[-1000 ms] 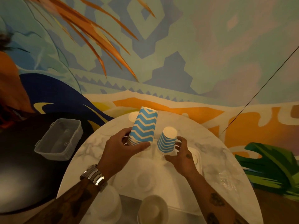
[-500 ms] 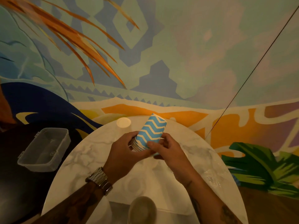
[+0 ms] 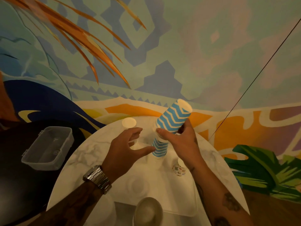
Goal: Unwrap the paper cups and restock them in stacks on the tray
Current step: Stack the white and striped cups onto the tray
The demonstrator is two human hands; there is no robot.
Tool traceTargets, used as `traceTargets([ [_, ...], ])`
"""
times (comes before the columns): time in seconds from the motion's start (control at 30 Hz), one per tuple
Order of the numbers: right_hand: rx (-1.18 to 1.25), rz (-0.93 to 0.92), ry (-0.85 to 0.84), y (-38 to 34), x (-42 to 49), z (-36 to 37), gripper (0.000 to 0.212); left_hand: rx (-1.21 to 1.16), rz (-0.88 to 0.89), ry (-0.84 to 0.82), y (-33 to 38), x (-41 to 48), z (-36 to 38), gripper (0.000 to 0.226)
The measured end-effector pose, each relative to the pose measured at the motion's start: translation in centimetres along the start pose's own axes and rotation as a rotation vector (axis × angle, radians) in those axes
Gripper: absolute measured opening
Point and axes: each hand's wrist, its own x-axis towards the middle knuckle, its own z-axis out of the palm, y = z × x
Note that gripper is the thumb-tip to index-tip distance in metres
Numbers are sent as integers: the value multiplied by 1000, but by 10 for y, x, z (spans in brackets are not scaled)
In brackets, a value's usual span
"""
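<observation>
Head view, hands. The right hand (image 3: 180, 141) grips the upper cup stack (image 3: 173, 121), a set of blue-and-white chevron paper cups held base-up and tilted away to the right. The thumb lies across the near side at the rim end, and the fingers curl round the far side. The left hand (image 3: 125, 149) holds nothing. Its fingers are spread and only slightly bent, palm turned toward the cups. The thumb tip lies at the side of the lower cup stack (image 3: 160, 148); contact cannot be confirmed. A metal wristwatch (image 3: 97, 178) sits on the left wrist.

Head view, task items. The lower cup stack has the same chevron pattern and stands base-up on the white tray (image 3: 182, 198). The tray rests on the round marble desk (image 3: 76, 160). The rim end of the upper cup stack sits directly over the top of the lower one. It cannot be told whether the two are nested or apart.

Head view, limits. The right palm hides the junction of the two stacks. A small patterned cup (image 3: 178, 170) stands on the tray, partly behind the right forearm. A plain white cup (image 3: 129, 122) stands at the far desk edge. A round metal vessel (image 3: 149, 211) is cut off by the bottom edge. A clear plastic box (image 3: 47, 147) lies on the dark surface to the left. Low light blurs the tray outline.
</observation>
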Motion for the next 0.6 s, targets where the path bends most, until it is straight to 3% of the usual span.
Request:
traceTargets([
  [0.17, -187, -29, 28, 23, 11, 3, 66, -80, -115, 48, -10, -3, -18, 71],
  [0.6, -368, 187, -96, 101, -6, 21, 80, -117, -144, 59, -10, -12, -34, 67],
])
